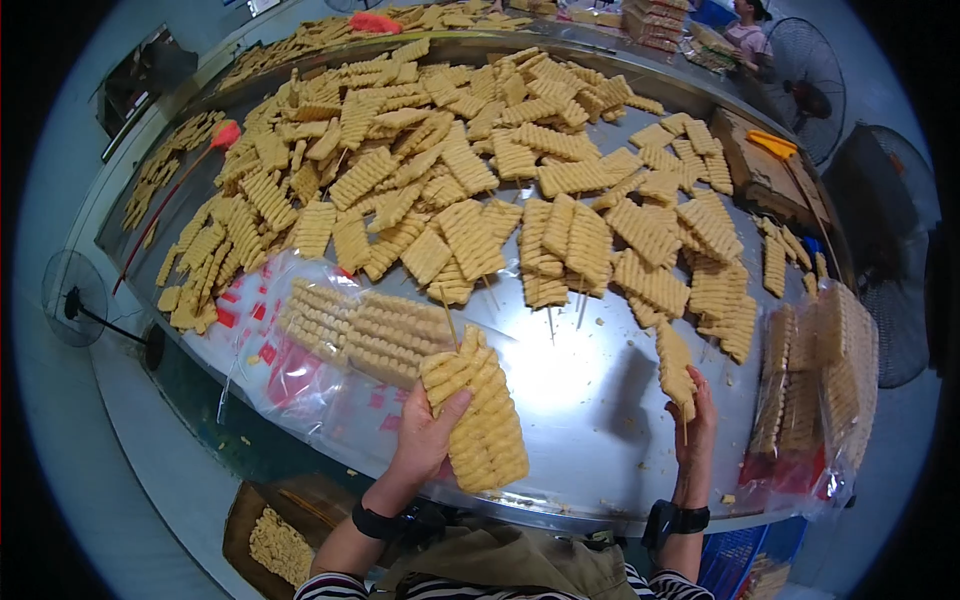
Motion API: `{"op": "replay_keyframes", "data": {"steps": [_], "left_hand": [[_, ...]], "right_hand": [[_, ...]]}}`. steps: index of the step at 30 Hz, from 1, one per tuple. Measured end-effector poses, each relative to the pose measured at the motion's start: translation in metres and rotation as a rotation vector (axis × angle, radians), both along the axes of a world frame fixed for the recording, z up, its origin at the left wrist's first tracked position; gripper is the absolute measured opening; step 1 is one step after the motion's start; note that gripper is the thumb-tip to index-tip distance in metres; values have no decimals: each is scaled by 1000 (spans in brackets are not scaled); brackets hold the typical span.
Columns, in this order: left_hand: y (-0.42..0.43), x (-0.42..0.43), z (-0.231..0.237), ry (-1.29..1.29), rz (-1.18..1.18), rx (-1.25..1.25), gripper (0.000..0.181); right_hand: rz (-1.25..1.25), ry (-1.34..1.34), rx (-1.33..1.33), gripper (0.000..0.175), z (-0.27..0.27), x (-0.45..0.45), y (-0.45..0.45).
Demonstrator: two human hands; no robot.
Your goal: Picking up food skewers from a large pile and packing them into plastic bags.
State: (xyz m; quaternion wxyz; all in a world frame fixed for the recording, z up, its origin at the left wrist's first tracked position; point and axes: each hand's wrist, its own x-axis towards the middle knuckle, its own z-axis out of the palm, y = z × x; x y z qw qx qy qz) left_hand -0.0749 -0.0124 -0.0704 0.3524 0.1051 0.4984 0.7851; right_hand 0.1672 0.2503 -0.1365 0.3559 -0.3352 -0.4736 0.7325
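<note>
My left hand (426, 429) grips a ridged yellow snack slab (484, 420) near the table's front edge, its thumb on the upper face. A thin wooden stick (448, 319) points up beside the slab's top. To the right, my right hand (696, 420) has its fingers around one narrow ridged piece on a stick (673, 367), held tilted with the stick downward. A clear plastic bag with red print (262, 322) lies left of my left hand, with rows of ridged pieces (364, 322) in it. Beyond both hands spreads a large pile of ridged pieces (420, 161).
Filled clear bags (814, 375) stand on the metal table's (570, 390) right side. Behind them is a wooden box (765, 169). A red-tipped stick (169, 206) leans at the left. Fans (806, 90) and a person (748, 37) are at the far right. A carton with crumbs (281, 544) sits below.
</note>
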Motion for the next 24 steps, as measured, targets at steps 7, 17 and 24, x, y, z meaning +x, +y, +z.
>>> {"op": "replay_keyframes", "data": {"steps": [7,17,24], "left_hand": [[28,49,5,569,-157,-229,39],[94,94,-127,1579,-562,-916,72],[107,76,-120,1514,-539,-887,69]], "right_hand": [[182,168,-13,58,27,32,-3],[-312,-330,109,24,11,82,28],[-189,-393,92,9,2,66,48]]}}
